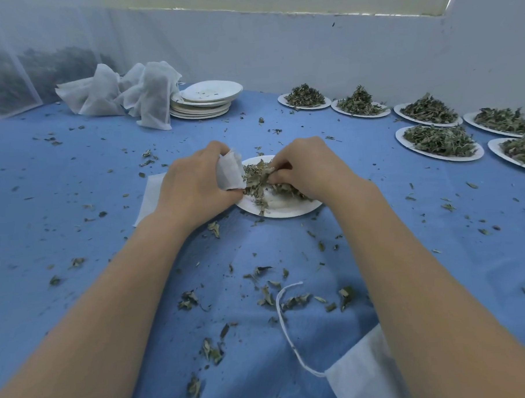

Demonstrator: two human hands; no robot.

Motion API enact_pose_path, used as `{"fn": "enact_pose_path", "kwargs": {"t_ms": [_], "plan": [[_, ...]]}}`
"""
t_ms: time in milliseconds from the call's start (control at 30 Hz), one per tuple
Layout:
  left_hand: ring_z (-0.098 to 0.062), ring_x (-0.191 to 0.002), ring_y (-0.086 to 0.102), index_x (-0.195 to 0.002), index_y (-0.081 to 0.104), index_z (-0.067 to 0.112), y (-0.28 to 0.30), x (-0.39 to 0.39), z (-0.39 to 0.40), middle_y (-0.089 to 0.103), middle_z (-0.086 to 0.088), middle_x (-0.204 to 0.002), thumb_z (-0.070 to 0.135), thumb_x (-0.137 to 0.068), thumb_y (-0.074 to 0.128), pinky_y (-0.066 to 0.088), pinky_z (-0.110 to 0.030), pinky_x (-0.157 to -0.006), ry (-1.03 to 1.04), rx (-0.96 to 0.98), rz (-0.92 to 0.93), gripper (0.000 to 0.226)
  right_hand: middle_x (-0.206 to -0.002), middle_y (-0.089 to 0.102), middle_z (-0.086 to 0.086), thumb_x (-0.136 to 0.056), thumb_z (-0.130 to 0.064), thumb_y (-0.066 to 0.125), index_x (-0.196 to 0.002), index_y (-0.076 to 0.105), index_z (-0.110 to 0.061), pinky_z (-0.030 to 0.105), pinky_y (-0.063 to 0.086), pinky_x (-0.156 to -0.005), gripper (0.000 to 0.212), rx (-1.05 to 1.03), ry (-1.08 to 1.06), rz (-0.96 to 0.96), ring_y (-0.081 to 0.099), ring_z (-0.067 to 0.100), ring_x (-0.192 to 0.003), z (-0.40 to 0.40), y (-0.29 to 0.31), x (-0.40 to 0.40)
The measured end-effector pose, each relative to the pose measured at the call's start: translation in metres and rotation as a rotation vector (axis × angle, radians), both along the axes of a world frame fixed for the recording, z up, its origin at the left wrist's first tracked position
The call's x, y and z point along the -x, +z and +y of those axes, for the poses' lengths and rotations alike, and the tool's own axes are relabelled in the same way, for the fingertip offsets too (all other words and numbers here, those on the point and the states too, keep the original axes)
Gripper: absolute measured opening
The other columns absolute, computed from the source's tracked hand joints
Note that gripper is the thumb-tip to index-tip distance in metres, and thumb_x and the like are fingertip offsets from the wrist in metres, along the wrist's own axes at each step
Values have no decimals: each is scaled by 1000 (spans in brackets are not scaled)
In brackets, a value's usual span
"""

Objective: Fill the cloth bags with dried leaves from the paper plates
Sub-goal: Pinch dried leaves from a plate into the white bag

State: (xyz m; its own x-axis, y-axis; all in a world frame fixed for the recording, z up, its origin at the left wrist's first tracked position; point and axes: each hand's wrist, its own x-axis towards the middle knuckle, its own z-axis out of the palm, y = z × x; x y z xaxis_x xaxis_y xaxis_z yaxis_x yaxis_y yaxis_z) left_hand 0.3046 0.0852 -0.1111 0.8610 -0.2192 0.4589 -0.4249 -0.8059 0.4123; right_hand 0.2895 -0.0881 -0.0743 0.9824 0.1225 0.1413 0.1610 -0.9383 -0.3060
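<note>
A white paper plate (281,208) lies at the table's middle with a pile of dried leaves (259,178) on it. My left hand (194,183) grips the mouth of a white cloth bag (229,171) at the plate's left rim; the rest of the bag lies flat under my wrist. My right hand (308,166) has its fingers curled round a clump of the leaves, right at the bag's mouth. Several more plates heaped with leaves (439,141) stand at the far right.
A stack of used paper plates (204,102) and a heap of white cloth bags (124,93) sit at the back left. Another bag with a drawstring (362,375) lies near the front edge. Loose leaf bits are scattered over the blue cloth (76,237). A white wall closes the back.
</note>
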Motion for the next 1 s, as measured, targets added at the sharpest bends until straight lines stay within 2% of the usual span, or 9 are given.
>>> {"fn": "enact_pose_path", "kwargs": {"t_ms": [167, 333, 467, 567, 633, 700, 767, 867, 1000], "plan": [[-29, -93, 55, -117, 49, 20, 0, 0, 0, 61, -3, -110, 31, -70, 72, 32, -28, -69, 7, -6, -9, 54, -93, 68, 6, -87, -24, 65, -99, 73, -14, 20, 38, -66, 17, -150, -1, -137, 57, 16, -83, -6, 10, 2], [-29, -93, 55, -118, 50, 20, 0, -1, -1, 62, -5, -106, 30, -68, 73, 31, -28, -69, 9, 6, -23, 56, -83, 58, -3, -87, -23, 66, -103, 72, -18, 3, 34, -60, 18, -151, 31, -166, 49, 9, -80, -2, 15, 4], [-27, -91, 54, -116, 51, 19, 1, 1, -3, 62, -4, -101, 28, -67, 73, 30, -27, -68, 4, 29, -45, 55, -104, 65, 5, -89, -21, 62, -110, 70, -19, 12, 37, -61, 22, 13, 96, -85, 57, 16, -93, 7, 20, 6], [-28, -92, 55, -115, 54, 16, 1, 3, -7, 63, -5, -100, 25, -67, 72, 27, -25, -68, -13, 34, -74, 52, -110, 64, 10, -90, -14, 56, -110, 70, -17, 28, 44, -81, 24, 166, 122, -81, 58, 25, -103, 18, 19, 4], [-30, -92, 55, -113, 55, 15, 1, 5, -11, 64, -5, -99, 25, -70, 71, 28, -26, -70, -24, 21, -84, 47, -98, 63, 10, -89, -10, 53, -102, 71, -15, 26, 44, -70, 23, 179, 140, -105, 58, 27, -95, 24, 17, 3], [-30, -90, 55, -109, 56, 13, 1, 6, -14, 63, -6, -95, 24, -73, 67, 29, -27, -71, -26, 19, -81, 40, -83, 57, 9, -87, -11, 54, -88, 70, -12, 17, 31, -55, 16, 99, 150, -143, 50, 23, -76, 26, 15, 5], [-31, -85, 55, -105, 56, 10, 2, 6, -16, 63, -6, -89, 22, -75, 66, 31, -29, -69, -15, 39, -83, 33, -78, 64, 10, -84, -12, 59, -83, 70, -7, 17, 35, -58, 12, -115, 143, -187, 47, 20, -68, 27, 12, 8], [-29, -86, 57, -107, 56, 11, 2, 5, -15, 64, -5, -91, 23, -73, 69, 44, -37, -73, -32, 99, -73, 38, -87, 73, 4, -82, -11, 64, -93, 75, -14, 19, 46, -73, 16, -427, 188, -92, 62, 12, -82, 25, 13, 14], [-24, -89, 59, -111, 55, 17, 2, 3, -11, 65, -2, -95, 26, -71, 72, 49, -42, -78, -53, 179, -56, 44, -100, 72, -5, -84, -6, 62, -104, 73, -21, 25, 48, -91, 27, -491, 298, 39, 64, 5, -99, 20, 16, 17]]}}
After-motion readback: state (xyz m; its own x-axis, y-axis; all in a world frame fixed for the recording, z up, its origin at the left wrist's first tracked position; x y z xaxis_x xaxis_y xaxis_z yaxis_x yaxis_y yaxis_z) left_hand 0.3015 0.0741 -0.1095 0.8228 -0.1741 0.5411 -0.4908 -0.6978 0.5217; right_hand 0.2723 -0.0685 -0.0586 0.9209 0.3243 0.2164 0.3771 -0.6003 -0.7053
